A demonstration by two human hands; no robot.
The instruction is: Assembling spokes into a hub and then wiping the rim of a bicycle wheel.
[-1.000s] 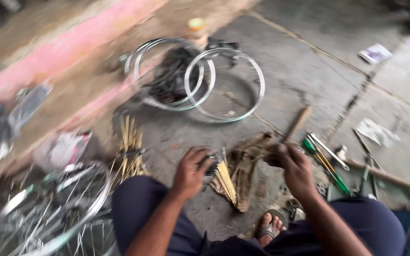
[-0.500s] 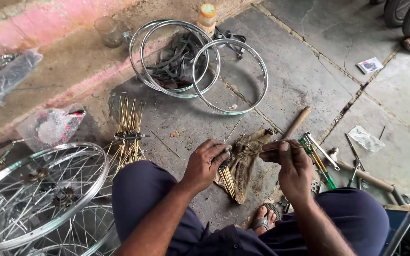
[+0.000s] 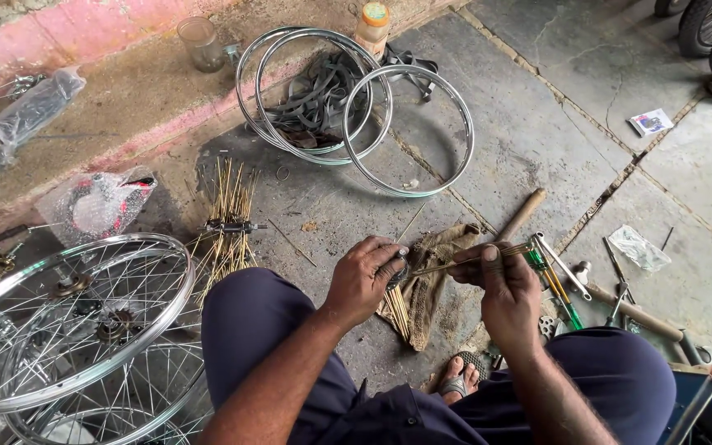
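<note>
My left hand point(image 3: 364, 276) is curled around a small dark metal hub point(image 3: 398, 270), fingers wrapped over the top of it, holding it just above the brown cloth point(image 3: 430, 276) spread on the concrete floor point(image 3: 537, 140). My right hand point(image 3: 496, 276) pinches a thin brass-coloured spoke point(image 3: 463, 261) between thumb and fingers; the spoke runs level, its left tip right at the hub. More loose spokes point(image 3: 399, 311) lie on the cloth under my left hand.

Beside my right hand sit screwdrivers point(image 3: 558, 284) with green and yellow handles, and a wooden-handled hammer point(image 3: 521, 216) lies just beyond the cloth. To my left, a bundle of spokes point(image 3: 226, 222) fans out on the floor, and next to my knee are built wheels point(image 3: 76, 321), stacked one on another. Straight ahead, well apart from me, three bare shiny rims point(image 3: 409, 132) overlap, with black rubber tubes point(image 3: 315, 103) heaped inside them. A glass point(image 3: 199, 43) and an orange-capped jar point(image 3: 372, 25) stand behind the rims. My sandalled foot point(image 3: 459, 377) shows between my knees.
</note>
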